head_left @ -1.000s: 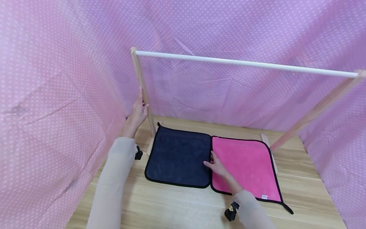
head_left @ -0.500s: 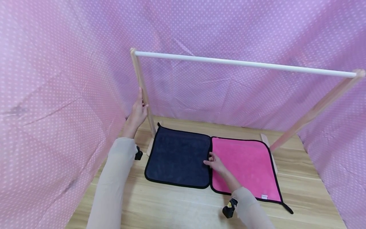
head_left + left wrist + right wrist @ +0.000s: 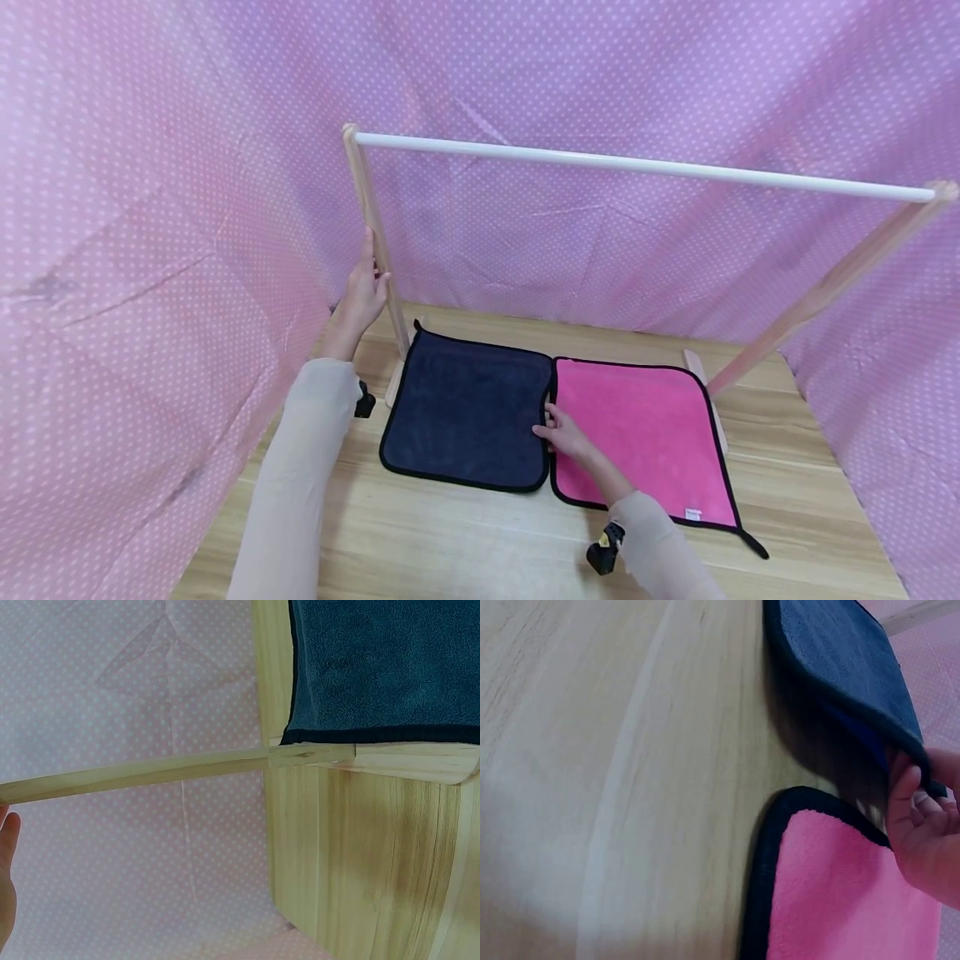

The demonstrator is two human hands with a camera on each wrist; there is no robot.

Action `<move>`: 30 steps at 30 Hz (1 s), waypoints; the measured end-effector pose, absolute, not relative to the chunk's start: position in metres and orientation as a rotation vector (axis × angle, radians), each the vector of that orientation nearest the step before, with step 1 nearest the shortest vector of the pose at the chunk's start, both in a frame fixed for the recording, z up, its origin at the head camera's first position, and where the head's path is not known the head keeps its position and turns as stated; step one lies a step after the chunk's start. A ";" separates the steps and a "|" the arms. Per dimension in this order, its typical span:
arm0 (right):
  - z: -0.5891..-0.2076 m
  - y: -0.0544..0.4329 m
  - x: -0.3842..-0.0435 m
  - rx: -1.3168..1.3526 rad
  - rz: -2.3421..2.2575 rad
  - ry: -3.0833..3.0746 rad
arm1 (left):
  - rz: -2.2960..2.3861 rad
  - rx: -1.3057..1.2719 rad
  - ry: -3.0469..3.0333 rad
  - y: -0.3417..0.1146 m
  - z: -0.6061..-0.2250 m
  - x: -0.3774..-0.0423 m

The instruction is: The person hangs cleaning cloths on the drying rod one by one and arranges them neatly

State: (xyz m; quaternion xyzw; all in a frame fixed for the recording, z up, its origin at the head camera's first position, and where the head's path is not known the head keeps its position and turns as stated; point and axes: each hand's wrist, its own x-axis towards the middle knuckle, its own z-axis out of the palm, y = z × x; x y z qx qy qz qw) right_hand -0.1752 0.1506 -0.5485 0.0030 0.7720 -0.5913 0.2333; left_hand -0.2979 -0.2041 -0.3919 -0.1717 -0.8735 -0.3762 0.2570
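Observation:
My left hand (image 3: 362, 293) grips the left wooden post (image 3: 367, 192) of a rack, index finger pointing up along it. In the left wrist view only part of that hand (image 3: 6, 877) shows at the edge. A dark navy towel (image 3: 468, 408) with black trim lies flat between the posts. My right hand (image 3: 564, 432) pinches its right edge between thumb and fingers. That edge is raised off the surface in the right wrist view, where the towel's blue underside (image 3: 859, 735) shows. Beside it lies a pink towel (image 3: 637, 425) with black trim, under my right wrist.
A white rod (image 3: 645, 165) spans the rack's top, from the left post to the right post (image 3: 832, 292). Pink dotted cloth (image 3: 562, 250) hangs behind and on both sides. The towels lie on a wood-grain surface (image 3: 450, 533).
The right fingers have taken the navy towel's right edge and drawn it up slightly, opening a small gap beside the pink towel. The left hand stays on the post.

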 end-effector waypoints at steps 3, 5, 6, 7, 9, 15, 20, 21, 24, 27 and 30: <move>-0.544 0.150 -0.177 0.008 -1.635 2.144 | -1.019 -0.463 -2.371 -0.204 -0.391 -0.298; -0.539 0.150 -0.178 -0.020 -1.634 2.168 | -1.019 -0.460 -2.375 -0.204 -0.391 -0.298; -0.536 0.150 -0.178 -0.032 -1.638 2.174 | -1.023 -0.459 -2.377 -0.204 -0.391 -0.298; -0.534 0.149 -0.179 -0.052 -1.644 2.173 | -1.026 -0.460 -2.377 -0.204 -0.391 -0.298; -0.529 0.148 -0.180 -0.099 -1.653 2.169 | -1.038 -0.459 -2.379 -0.204 -0.391 -0.298; -0.511 0.144 -0.182 -0.254 -1.638 2.188 | -1.068 -0.450 -2.383 -0.204 -0.391 -0.297; -0.488 0.141 -0.187 -0.456 -1.646 2.163 | -1.058 -0.439 -2.396 -0.205 -0.392 -0.297; -0.483 0.140 -0.188 -0.501 -1.640 2.165 | -1.059 -0.437 -2.395 -0.205 -0.393 -0.298; -0.464 0.139 -0.192 -0.605 -1.603 2.197 | -1.067 -0.437 -2.387 -0.204 -0.393 -0.298; -0.446 0.138 -0.194 -0.662 -1.546 2.250 | -1.068 -0.438 -2.382 -0.204 -0.394 -0.298; -0.430 0.138 -0.197 -0.724 -1.509 2.258 | -1.059 -0.434 -2.377 -0.205 -0.393 -0.298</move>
